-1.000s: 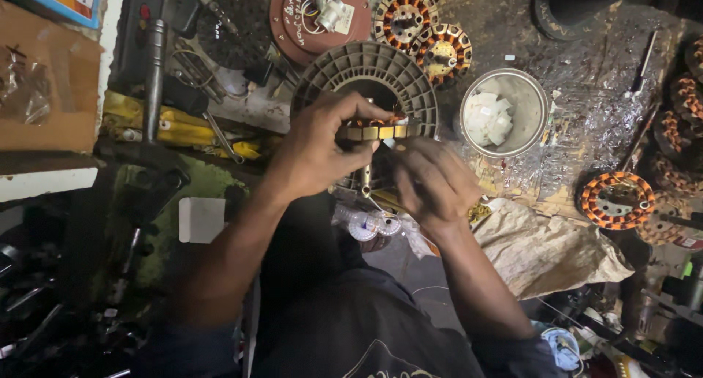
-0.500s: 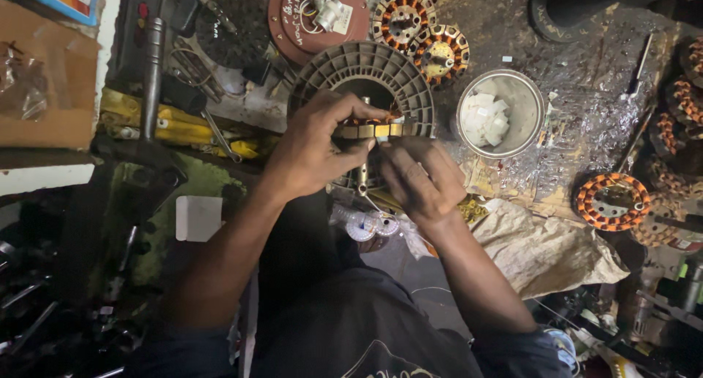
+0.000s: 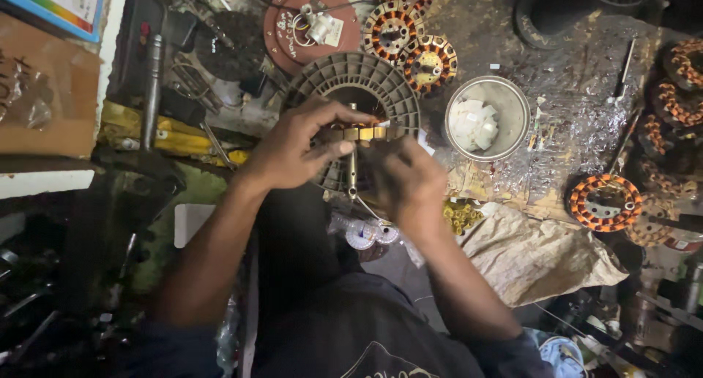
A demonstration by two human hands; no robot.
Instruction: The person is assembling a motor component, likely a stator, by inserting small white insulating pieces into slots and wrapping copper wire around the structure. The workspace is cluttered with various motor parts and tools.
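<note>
Head view, centre of the frame: left hand point(image 3: 293, 147) clenched around a brass-coloured laminated metal stator ring point(image 3: 362, 133), thumb and fingers gripping its left part, with right hand point(image 3: 406, 180) grasping the same ring from the lower right. Just behind the ring, a grey ribbed round plastic housing point(image 3: 359, 78) lying on the cluttered dark desk point(image 3: 556, 129). Right of centre, a round steel bowl point(image 3: 491, 118) of white scraps; at right, an orange-wound copper coil stator point(image 3: 605, 202) beside crumpled beige paper point(image 3: 534, 257).
</note>
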